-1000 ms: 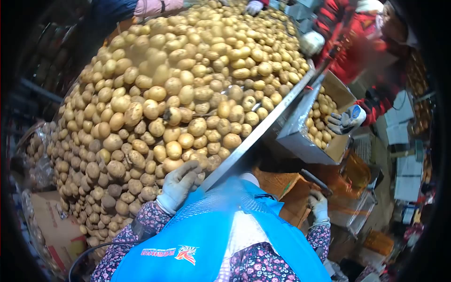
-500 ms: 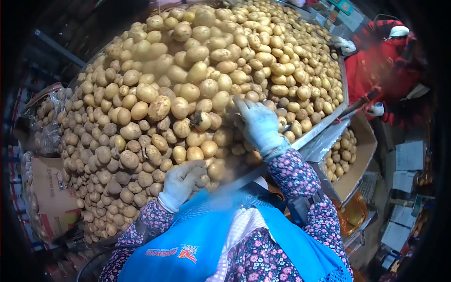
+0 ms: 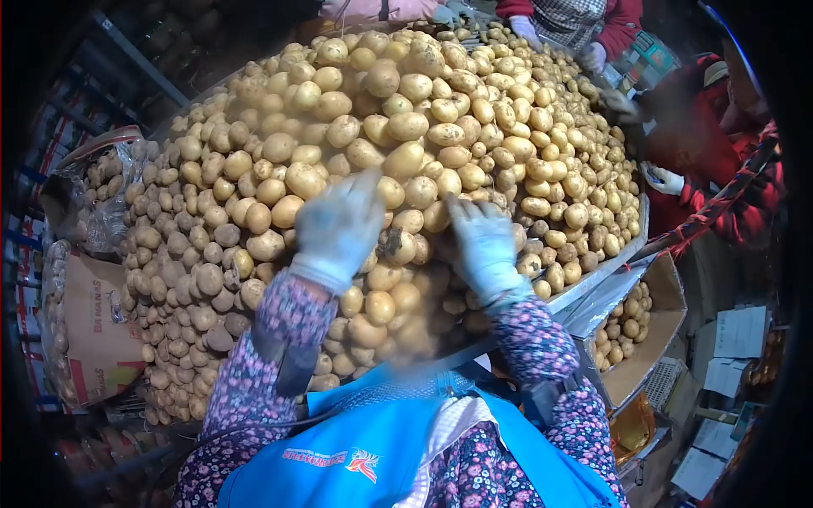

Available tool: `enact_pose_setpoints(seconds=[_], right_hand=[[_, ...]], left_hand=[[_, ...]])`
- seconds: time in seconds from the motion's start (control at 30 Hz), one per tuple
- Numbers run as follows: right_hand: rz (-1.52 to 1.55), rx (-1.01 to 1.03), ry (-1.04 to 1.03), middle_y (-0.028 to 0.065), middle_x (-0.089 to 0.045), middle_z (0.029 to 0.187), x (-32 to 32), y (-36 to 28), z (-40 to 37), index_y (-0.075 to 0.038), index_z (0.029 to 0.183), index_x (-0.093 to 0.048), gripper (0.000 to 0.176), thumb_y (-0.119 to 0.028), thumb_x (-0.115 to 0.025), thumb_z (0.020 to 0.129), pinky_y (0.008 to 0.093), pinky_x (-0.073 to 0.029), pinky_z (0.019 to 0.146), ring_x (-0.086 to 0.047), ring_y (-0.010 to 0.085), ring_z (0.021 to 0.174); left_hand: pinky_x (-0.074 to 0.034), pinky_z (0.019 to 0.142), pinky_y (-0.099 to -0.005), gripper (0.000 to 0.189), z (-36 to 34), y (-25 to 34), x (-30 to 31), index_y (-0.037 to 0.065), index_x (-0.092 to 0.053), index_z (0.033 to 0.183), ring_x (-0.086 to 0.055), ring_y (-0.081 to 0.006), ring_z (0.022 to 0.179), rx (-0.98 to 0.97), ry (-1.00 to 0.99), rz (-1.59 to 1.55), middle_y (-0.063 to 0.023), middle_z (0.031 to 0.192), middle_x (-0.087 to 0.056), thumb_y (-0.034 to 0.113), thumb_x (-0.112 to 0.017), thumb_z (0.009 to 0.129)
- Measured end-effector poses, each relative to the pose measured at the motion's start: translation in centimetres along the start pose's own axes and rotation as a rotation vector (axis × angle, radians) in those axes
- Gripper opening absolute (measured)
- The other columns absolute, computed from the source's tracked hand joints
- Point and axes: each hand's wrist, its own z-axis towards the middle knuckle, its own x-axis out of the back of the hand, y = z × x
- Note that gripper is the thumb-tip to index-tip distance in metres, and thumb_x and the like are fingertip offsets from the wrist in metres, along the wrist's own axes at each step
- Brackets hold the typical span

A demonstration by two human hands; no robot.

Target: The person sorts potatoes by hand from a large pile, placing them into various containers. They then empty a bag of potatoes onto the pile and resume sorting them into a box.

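A large heap of potatoes [image 3: 406,161] fills the sorting table in front of me. My left hand [image 3: 337,227], in a whitish glove, lies palm down over the heap's near middle. Motion blurs it, but its fingers look stretched forward, with no potato visible in them. To its right, my right hand [image 3: 486,247], in a pale blue-white glove, rests on the potatoes with its fingers extended and apart. Its fingertips touch potatoes. Between the two hands sits a potato with a dark patch [image 3: 400,246].
A cardboard box of potatoes [image 3: 669,309] stands beyond the metal table edge [image 3: 597,284] at right. Another carton [image 3: 93,322] is at left. A person in red [image 3: 703,144] works at right, gloved hand near the heap; other people stand at the far side.
My left hand has moved forward from the heap's near edge onto its middle. My right hand has shifted slightly, its fingers now pointing forward. The view has tilted up, showing more people.
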Motion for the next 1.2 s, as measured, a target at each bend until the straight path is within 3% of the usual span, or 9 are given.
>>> enact_pose_setpoints(seconds=[0.3, 0.4, 0.53, 0.67, 0.8, 0.87, 1.03, 1.1, 1.2], right_hand=[[0.216, 0.01, 0.045, 0.016, -0.063, 0.108, 0.3, 0.5, -0.9, -0.005, 0.137, -0.049, 0.072, -0.017, -0.075, 0.071, 0.0446, -0.048, 0.09, -0.06, 0.0319, 0.101], [1.354, -0.525, -0.004, 0.0126, -0.061, 0.121, 4.2, 0.5, -2.6, -0.005, 0.141, -0.046, 0.068, -0.011, -0.073, 0.079, 0.0373, -0.052, 0.091, -0.061, 0.0254, 0.11], [2.289, -0.522, 0.116, 0.0099, -0.059, 0.126, 4.1, 4.0, -4.6, -0.007, 0.137, -0.052, 0.057, -0.008, -0.071, 0.083, 0.029, -0.054, 0.091, -0.062, 0.0212, 0.109], [1.575, -0.591, -0.135, 0.0152, -0.061, 0.125, 5.5, 3.9, -5.6, -0.009, 0.108, -0.069, 0.024, -0.007, -0.069, 0.084, 0.0344, -0.054, 0.087, -0.063, 0.0286, 0.106], [1.806, -0.459, -0.118, 0.01, -0.062, 0.122, 5.0, 1.0, -8.2, -0.005, 0.126, -0.058, 0.041, -0.015, -0.069, 0.088, 0.0301, -0.052, 0.085, -0.062, 0.0207, 0.102], [2.163, -0.58, -0.247, 0.0038, -0.061, 0.116, 7.4, 1.1, -10.6, -0.002, 0.139, -0.047, 0.057, -0.024, -0.068, 0.092, 0.0263, -0.05, 0.085, -0.059, 0.0116, 0.1], [1.421, -0.916, -0.024, 0.0071, -0.064, 0.108, 14.0, 5.0, -25.8, -0.002, 0.142, -0.047, 0.072, -0.021, -0.075, 0.078, 0.0293, -0.054, 0.082, -0.063, 0.0151, 0.093], [1.184, -1.285, -0.099, 0.0095, -0.064, 0.111, 17.4, 4.8, -32.3, -0.004, 0.141, -0.05, 0.073, -0.017, -0.077, 0.075, 0.0313, -0.052, 0.09, -0.063, 0.0158, 0.099], [0.621, -1.21, -0.376, 0.0107, -0.064, 0.116, 15.1, 3.8, -45.0, -0.005, 0.139, -0.052, 0.072, -0.014, -0.08, 0.073, 0.0288, -0.054, 0.082, -0.064, 0.0133, 0.095]], left_hand=[[-0.05, 0.09, -0.0479, 0.05, 8.5, -0.3, -6.3, 0.011, -0.054, 0.127, -0.064, -0.0385, 0.103, -0.013, -0.353, -0.008, -0.0191, 0.111, -0.067, 0.034, -0.065, 0.085], [-0.049, 0.097, -0.0422, 0.065, 7.1, -1.0, -4.3, 0.012, -0.047, 0.14, -0.062, -0.0345, 0.114, 0.009, -0.348, -0.206, -0.02, 0.12, -0.066, 0.023, -0.07, 0.08], [-0.046, 0.104, -0.0303, 0.079, 5.9, -2.3, -3.7, 0.006, -0.04, 0.146, -0.058, -0.0216, 0.125, 0.031, -0.263, -0.552, -0.0169, 0.13, -0.063, 0.005, -0.073, 0.074], [-0.047, 0.104, -0.0331, 0.083, 2.5, 1.4, -0.4, 0.001, -0.034, 0.149, -0.056, -0.0219, 0.125, -0.065, -0.248, -0.846, -0.0188, 0.133, -0.059, 0.002, -0.07, 0.075], [-0.044, 0.106, -0.0363, 0.074, -2.6, 5.6, -2.3, 0.001, -0.042, 0.145, -0.057, -0.0289, 0.125, -0.504, -0.338, -0.803, -0.0211, 0.133, -0.058, 0.005, -0.066, 0.075], [-0.043, 0.108, -0.0374, 0.073, -4.3, 6.9, -2.6, -0.001, -0.042, 0.144, -0.055, -0.0303, 0.128, -0.403, -0.414, -0.951, -0.0223, 0.136, -0.055, 0.008, -0.07, 0.077], [-0.05, 0.098, -0.0335, 0.064, -9.5, 5.6, -3.1, -0.004, -0.05, 0.138, -0.063, -0.0254, 0.115, -0.27, -0.498, -0.954, -0.0188, 0.124, -0.064, 0.012, -0.074, 0.08], [-0.051, 0.095, -0.032, 0.059, -11.5, 4.9, -2.7, -0.004, -0.051, 0.135, -0.064, -0.0226, 0.111, -0.109, -0.64, -0.99, -0.0174, 0.121, -0.066, 0.011, -0.073, 0.083], [-0.05, 0.095, -0.0307, 0.05, -13.8, 4.9, -2.5, -0.005, -0.053, 0.134, -0.063, -0.0197, 0.109, 0.125, -0.836, -1.12, -0.0154, 0.118, -0.066, 0.006, -0.067, 0.087]])
